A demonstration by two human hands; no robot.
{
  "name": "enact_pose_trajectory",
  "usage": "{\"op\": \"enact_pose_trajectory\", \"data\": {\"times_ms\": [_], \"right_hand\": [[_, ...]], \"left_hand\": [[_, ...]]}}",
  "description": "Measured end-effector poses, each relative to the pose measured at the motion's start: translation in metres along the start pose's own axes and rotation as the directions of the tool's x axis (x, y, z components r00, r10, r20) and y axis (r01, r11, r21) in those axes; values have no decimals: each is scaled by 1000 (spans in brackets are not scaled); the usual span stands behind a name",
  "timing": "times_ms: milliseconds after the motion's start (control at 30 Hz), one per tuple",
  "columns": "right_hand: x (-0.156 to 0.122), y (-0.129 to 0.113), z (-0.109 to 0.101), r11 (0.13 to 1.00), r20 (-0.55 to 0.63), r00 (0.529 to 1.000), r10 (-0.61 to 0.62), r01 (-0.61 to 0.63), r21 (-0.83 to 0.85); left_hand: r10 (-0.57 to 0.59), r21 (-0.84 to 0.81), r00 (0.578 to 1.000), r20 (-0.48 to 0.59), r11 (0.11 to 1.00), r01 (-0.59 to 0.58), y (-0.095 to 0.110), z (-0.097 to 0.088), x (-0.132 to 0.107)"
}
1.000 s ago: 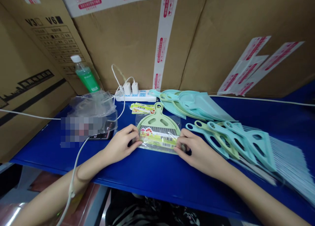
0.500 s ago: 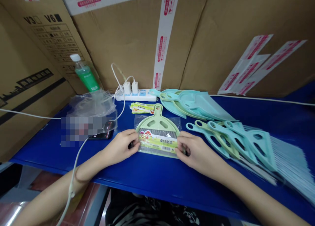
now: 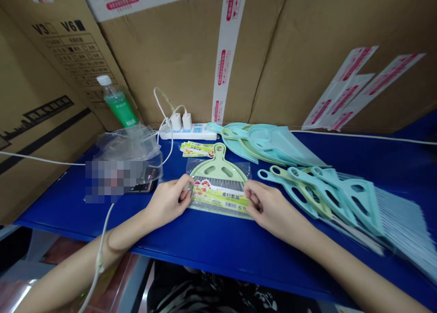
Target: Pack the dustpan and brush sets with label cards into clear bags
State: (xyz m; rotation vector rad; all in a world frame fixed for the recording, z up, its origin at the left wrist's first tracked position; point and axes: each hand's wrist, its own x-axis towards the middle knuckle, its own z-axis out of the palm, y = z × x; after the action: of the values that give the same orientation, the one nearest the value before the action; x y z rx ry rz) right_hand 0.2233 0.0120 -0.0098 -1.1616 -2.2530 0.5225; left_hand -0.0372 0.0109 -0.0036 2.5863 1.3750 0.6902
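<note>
A light green hand brush [image 3: 218,167] lies with a matching dustpan, handle pointing away from me, in a clear plastic bag [image 3: 245,166]. Across its grey bristles sits a printed card [image 3: 218,197] with red mushrooms and a barcode. My left hand [image 3: 170,198] is closed in a pinch at the bag's left edge. At the opposite edge, the curled fingers of my right hand [image 3: 268,206] grip the bag too. The handle's top end sticks out past the bag's far edge.
Several brushes [image 3: 327,194] lie at right, with stacked dustpans [image 3: 273,142] behind. Loose cards [image 3: 198,149] rest near a power strip [image 3: 206,132]. Clear bags [image 3: 128,144], a phone [image 3: 145,183] and a green bottle [image 3: 119,104] are at left. Cardboard boxes [image 3: 170,53] wall the back; a cable [image 3: 102,244] crosses my left forearm.
Both hands have shifted slightly along the bag's sides, with the fingers curled in more tightly. The card now sits a little lower at its right end, showing more bristles. The brush stays in place.
</note>
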Motion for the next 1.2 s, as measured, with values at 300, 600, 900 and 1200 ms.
{"op": "enact_pose_trajectory", "data": {"times_ms": [300, 600, 900, 1200], "right_hand": [[0, 4, 3, 1000, -18, 1000, -3, 3, -20], [1, 0, -5, 963, 13, 998, 65, -60, -262], [2, -13, 13, 777, -18, 914, -405, 334, -534], [0, -13, 15, 737, 91, 912, -400, 379, -560]], "left_hand": [[166, 229, 983, -74, 963, -145, -1, 2, 1], [345, 295, 930, 129, 882, -368, -1, 4, 2], [330, 452, 910, 253, 791, -412, 6, 5, 6], [299, 463, 921, 249, 799, -384, 9, 3, 7]]}}
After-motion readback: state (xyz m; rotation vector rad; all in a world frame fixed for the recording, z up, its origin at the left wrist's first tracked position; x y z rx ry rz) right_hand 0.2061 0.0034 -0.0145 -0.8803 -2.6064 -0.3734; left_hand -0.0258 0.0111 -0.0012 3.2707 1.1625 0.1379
